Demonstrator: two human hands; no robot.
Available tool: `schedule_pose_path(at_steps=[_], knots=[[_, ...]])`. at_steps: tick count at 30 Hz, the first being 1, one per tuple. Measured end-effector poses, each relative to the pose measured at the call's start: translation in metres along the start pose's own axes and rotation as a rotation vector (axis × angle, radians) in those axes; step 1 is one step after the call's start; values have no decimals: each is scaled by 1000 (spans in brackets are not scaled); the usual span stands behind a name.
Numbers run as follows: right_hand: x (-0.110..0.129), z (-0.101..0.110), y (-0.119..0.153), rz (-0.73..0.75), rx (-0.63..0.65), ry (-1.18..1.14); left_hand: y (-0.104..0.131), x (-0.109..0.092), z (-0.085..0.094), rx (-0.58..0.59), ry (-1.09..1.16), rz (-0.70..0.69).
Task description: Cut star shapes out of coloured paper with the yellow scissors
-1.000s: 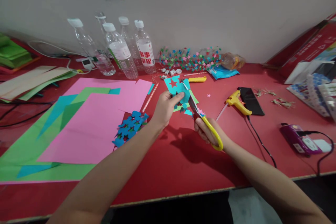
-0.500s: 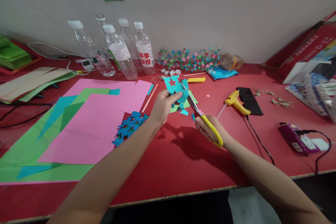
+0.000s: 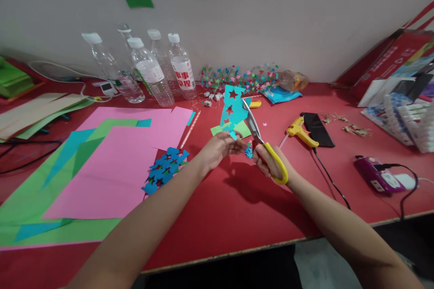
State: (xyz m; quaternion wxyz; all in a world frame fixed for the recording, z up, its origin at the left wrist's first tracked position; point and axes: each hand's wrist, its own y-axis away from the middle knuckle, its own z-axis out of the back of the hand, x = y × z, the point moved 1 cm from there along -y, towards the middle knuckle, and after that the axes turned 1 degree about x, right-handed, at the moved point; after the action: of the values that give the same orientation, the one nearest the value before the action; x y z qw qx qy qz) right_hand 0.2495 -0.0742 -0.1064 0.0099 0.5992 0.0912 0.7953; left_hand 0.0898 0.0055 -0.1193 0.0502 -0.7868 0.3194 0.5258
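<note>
My left hand (image 3: 222, 148) has its fingers curled at the lower end of a turquoise paper piece (image 3: 237, 107) with star-shaped holes. The paper stands up from the fingers. In my right hand (image 3: 271, 162) is a pair of scissors (image 3: 276, 162) with yellow handles, the metal blades pointing up and away beside the paper's right edge. Beneath the paper lies a light green scrap (image 3: 217, 131). A small pile of blue stars (image 3: 248, 150) sits between my hands. One pink star (image 3: 265, 124) lies to the right.
Pink sheets (image 3: 101, 171) and a blue star-punched sheet (image 3: 166, 167) lie left. Several bottles (image 3: 183, 72) stand behind, beside a star-covered clear bottle (image 3: 237, 76). A yellow utility knife (image 3: 256, 104), glue gun (image 3: 301, 132), phone (image 3: 318, 128) and purple power socket (image 3: 378, 175) lie around.
My left hand has lowered and turned, and the turquoise paper now stands more upright, showing more star holes. The scissors stay in my right hand. The view has shifted slightly.
</note>
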Motion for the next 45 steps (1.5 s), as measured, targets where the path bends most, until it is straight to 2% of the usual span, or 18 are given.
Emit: schedule_pose_path(at_steps=[2, 3, 6, 13, 16, 24, 29, 33, 45], knots=[[0, 0, 0, 4, 15, -14, 3, 6, -7, 47, -176, -134], [0, 0, 0, 0, 22, -13, 5, 6, -9, 28, -226, -216], [-1, -2, 0, -32, 26, 8, 8, 4, -9, -138, -242, -401], [-6, -9, 2, -68, 13, -14, 5, -2, -4, -377, -28, -540], [-7, -10, 3, -73, 38, -3, 6, -10, -3, -386, 31, -562], [-7, -11, 1, -137, 55, -13, 14, -26, -1, -268, 5, -590], [-9, -11, 2, -117, 65, -24, 14, -33, -3, -279, 119, -497], [-8, -11, 4, -112, 71, -15, 12, -34, -2, -282, 170, -449], [-7, -11, 3, -152, 83, 59, 10, -30, 5, -294, 82, -529]])
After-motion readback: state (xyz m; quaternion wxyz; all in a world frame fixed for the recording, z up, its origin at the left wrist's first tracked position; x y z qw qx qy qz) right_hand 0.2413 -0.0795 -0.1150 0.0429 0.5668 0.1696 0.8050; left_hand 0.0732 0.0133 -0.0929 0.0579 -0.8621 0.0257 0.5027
